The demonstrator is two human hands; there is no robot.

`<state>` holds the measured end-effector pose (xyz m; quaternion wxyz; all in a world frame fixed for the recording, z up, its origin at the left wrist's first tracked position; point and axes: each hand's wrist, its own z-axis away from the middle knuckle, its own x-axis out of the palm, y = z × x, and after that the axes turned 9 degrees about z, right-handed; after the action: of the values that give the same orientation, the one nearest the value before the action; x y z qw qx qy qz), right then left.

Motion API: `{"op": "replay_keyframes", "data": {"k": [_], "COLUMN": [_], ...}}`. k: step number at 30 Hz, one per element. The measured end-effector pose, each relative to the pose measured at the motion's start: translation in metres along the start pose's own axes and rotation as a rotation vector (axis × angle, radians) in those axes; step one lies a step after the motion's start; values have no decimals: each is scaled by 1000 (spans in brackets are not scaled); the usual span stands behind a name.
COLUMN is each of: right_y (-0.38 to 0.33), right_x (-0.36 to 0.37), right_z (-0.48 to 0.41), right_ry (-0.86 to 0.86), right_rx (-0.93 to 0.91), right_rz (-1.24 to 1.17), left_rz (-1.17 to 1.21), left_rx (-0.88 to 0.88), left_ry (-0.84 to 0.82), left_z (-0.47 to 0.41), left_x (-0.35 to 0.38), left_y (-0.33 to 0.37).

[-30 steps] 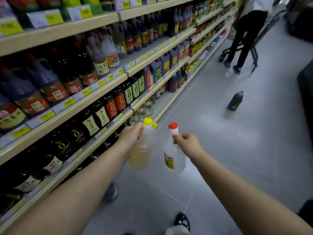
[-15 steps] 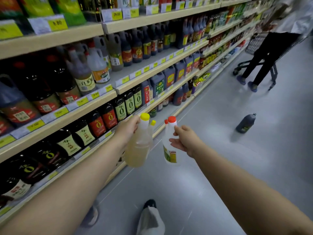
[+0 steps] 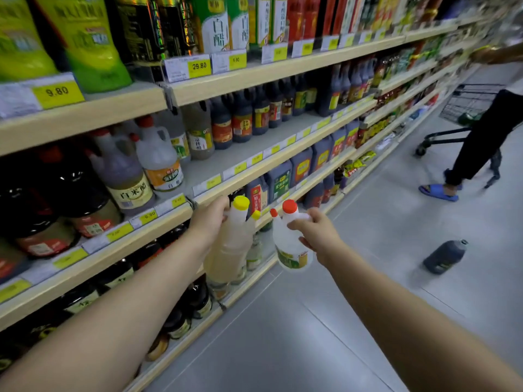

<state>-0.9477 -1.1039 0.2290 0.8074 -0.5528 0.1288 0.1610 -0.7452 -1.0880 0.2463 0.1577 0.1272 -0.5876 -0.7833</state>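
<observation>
Beside the shelf point(image 3: 226, 157), left hand point(image 3: 210, 220) is holding a yellow-capped bottle point(image 3: 229, 250), right hand point(image 3: 318, 236) a red-capped bottle point(image 3: 288, 247), both grips clasping necks.

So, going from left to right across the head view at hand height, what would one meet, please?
In order: left hand → yellow-capped bottle it grips → red-capped bottle → right hand gripping that one → dark bottle on the floor.

Left bottle point(image 3: 229, 250) hangs just beside right bottle point(image 3: 288, 247), shelves point(image 3: 254, 72) at their left.
</observation>
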Motion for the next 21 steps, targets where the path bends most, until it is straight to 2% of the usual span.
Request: {"op": "replay_keyframes", "data": {"k": [6,11,16,21], "right_y": [-37,-67,-103,-130], "right_x": [-10,-17,-22,-4], "right_z": [-66,-115,-155,-172], "right_ry": [-49,-124,-301,-381], "right_rx": [-235,-458,-621,-771], "right_rz": [98,231,174,74], "left_rz": [30,131,209,327], "left_rx": [5,-13,-14,5], "left_ry": [105,314,487,614], "left_z": [-44,-72,-82,-83], "left_x": [20,36,47,46], "left_y": [18,18,32,35]}}
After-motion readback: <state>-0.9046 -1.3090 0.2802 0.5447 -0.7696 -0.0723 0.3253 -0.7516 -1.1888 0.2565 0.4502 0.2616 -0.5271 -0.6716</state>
